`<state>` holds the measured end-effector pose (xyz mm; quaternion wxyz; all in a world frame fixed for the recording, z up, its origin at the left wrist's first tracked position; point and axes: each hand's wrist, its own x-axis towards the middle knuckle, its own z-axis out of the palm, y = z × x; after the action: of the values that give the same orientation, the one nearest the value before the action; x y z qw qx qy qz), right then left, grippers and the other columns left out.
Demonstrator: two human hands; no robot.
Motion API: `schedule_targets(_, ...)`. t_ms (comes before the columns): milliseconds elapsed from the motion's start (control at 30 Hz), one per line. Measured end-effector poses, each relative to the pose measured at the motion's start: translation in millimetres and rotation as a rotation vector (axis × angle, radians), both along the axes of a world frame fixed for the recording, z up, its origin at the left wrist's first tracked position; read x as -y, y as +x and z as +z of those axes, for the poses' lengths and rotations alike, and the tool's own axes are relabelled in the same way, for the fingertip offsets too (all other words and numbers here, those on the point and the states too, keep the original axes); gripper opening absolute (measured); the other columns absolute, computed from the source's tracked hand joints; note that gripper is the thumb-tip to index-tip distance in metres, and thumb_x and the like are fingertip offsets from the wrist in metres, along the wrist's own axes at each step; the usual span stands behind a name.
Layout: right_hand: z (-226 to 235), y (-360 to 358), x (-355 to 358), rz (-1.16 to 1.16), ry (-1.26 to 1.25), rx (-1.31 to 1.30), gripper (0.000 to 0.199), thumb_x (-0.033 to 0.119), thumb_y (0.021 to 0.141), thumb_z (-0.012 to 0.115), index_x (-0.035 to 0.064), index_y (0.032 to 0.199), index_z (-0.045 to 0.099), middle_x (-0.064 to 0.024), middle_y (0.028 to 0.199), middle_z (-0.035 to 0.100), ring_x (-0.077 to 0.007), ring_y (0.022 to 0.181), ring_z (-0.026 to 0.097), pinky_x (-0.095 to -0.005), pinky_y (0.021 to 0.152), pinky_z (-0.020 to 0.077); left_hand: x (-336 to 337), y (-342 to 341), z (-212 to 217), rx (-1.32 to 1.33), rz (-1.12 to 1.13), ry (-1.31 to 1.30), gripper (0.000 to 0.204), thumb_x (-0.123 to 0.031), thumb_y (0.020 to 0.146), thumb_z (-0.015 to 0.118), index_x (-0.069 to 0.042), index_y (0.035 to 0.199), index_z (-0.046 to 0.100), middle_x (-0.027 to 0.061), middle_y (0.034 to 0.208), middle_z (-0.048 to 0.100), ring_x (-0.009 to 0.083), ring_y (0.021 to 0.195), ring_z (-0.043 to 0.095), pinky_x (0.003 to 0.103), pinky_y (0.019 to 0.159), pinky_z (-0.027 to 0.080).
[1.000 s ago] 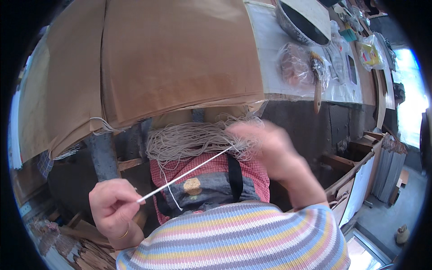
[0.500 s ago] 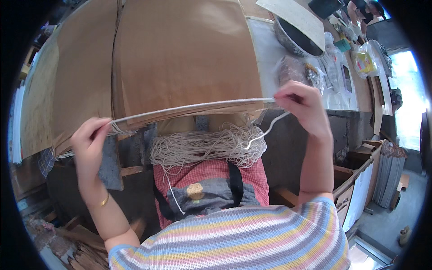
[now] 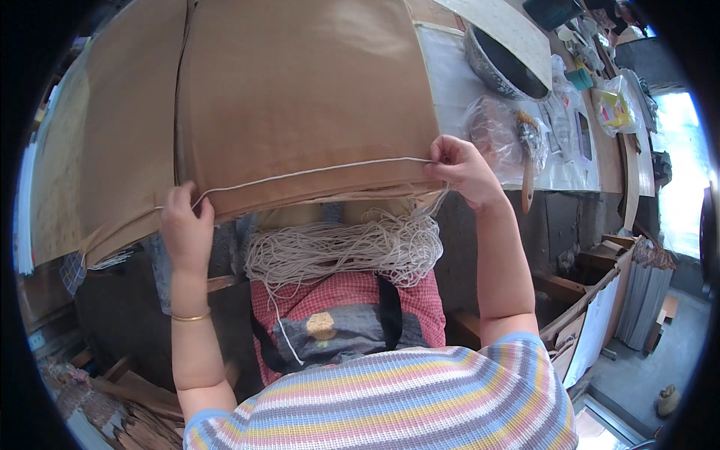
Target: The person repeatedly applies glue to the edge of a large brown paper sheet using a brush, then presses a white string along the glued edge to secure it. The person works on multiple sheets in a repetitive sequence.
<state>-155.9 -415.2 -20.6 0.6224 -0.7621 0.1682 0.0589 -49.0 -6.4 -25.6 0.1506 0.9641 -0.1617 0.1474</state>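
A thin white cord (image 3: pixel 360 163) runs over the brown paper sheets (image 3: pixel 307 90), close to their near edge. Its right part is pinched between the thumb and fingers of my right hand (image 3: pixel 463 171), at the sheets' near right corner. My left hand (image 3: pixel 187 225) grips the cord further left, beside the gap between two stacks, with its fingertips at the paper. Between the hands the cord bends slightly and lies on or just above the top sheet. A loose bundle of white cord (image 3: pixel 341 251) rests across my lap, one end hanging toward me.
Right of the paper are a dark basin (image 3: pixel 502 64) partly under a board, a wood-handled brush (image 3: pixel 528 165) and plastic bags (image 3: pixel 491 124). A wooden drawer unit (image 3: pixel 585 289) stands at my right. Another person is partly visible at the far right.
Both hands have moved inward, the left one rightward and the right one leftward. The cord, taut and straighter before, now sits further onto the paper with a slight bend.
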Motion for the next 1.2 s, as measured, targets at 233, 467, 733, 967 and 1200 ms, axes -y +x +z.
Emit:
schedule_targets(233, -16, 2, -19, -0.141, -0.502, 0.239, 0.020, -0.002, 0.068, 0.071, 0.0043, 0.077, 0.054, -0.0016, 0.074, 0.052, -0.0141, 0.069, 0.052, -0.0279, 0.060, 0.0423, 15, -14, 7, -0.011, -0.477, -0.034, 0.045, 0.007, 0.073, 0.059, -0.003, 0.117, 0.058, 0.0130, 0.108, 0.055, 0.0303, 0.102, 0.054, 0.041, 0.088, 0.045)
schedule_targets(467, -9, 8, -33, 0.250, -0.828, 0.693, 0.018, -0.002, 0.069, 0.070, 0.0026, 0.087, 0.070, -0.0094, 0.092, 0.066, -0.0273, 0.083, 0.063, -0.0372, 0.072, 0.0516, 11, 4, 26, -0.356, -0.606, -0.197, 0.033, 0.001, 0.075, 0.063, 0.003, 0.108, 0.062, 0.0128, 0.112, 0.056, 0.0304, 0.103, 0.054, 0.038, 0.088, 0.045)
schedule_targets(733, -13, 33, -43, -0.008, -0.806, 0.355, 0.014, 0.014, 0.078, 0.073, 0.0041, 0.086, 0.069, -0.0094, 0.076, 0.062, -0.0259, 0.069, 0.061, -0.0347, 0.065, 0.0498, 18, 23, 5, -0.370, -0.207, -0.253, 0.015, -0.012, 0.081, 0.067, 0.001, 0.084, 0.061, 0.0126, 0.083, 0.060, 0.0326, 0.072, 0.059, 0.041, 0.065, 0.046)
schedule_targets(967, -18, 31, -71, -0.217, -1.287, 0.456, 0.048, 0.013, 0.078, 0.070, 0.0089, 0.123, 0.054, -0.0121, 0.113, 0.057, -0.0310, 0.101, 0.056, -0.0397, 0.082, 0.0468, 49, -5, 1, -0.096, -0.039, 0.033, 0.033, -0.020, 0.088, 0.059, -0.002, 0.112, 0.048, 0.0178, 0.105, 0.057, 0.0394, 0.099, 0.055, 0.048, 0.083, 0.044)
schedule_targets(1200, -17, 18, -136, 0.269, -1.041, 0.316, 0.083, 0.042, 0.082, 0.064, 0.0036, 0.146, 0.027, -0.0192, 0.151, 0.028, -0.0349, 0.140, 0.026, -0.0472, 0.115, 0.0171, 72, -35, -5, -0.218, -0.372, 0.317, 0.101, -0.065, 0.078, 0.054, 0.000, 0.147, 0.019, 0.0210, 0.152, 0.019, 0.0362, 0.142, 0.015, 0.050, 0.115, 0.017)
